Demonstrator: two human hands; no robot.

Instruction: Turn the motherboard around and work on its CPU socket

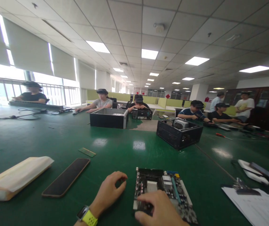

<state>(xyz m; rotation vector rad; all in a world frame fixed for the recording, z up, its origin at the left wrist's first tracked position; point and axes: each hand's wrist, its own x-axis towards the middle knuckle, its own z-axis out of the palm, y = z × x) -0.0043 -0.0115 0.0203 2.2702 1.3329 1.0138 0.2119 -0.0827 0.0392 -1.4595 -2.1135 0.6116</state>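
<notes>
Motherboard (172, 191) partly hidden; clipboard (245, 190) cut off below.

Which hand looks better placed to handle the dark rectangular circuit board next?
Probably the right hand: it is over the near part of the dark rectangular circuit board, whereas the left hand is apart from it, off to the left.

Lighting: mixed and fairly bright, daylight entering by windows (0, 70) beyond the far left corner of the table (66, 135), burnt out to white beneath grey blinds (37, 47), with lit ceiling panels (150, 54) overhead; dimmer at the dark cabinets (261, 106) past the far right corner. Glare: whitish reflections (139, 145) on the glossy green top, mid-table and toward the right edge. Quality: wide-angle stretching at the frame's sides, softness on the circuit board (172, 191) and right hand (159, 207) by the near edge.
</notes>
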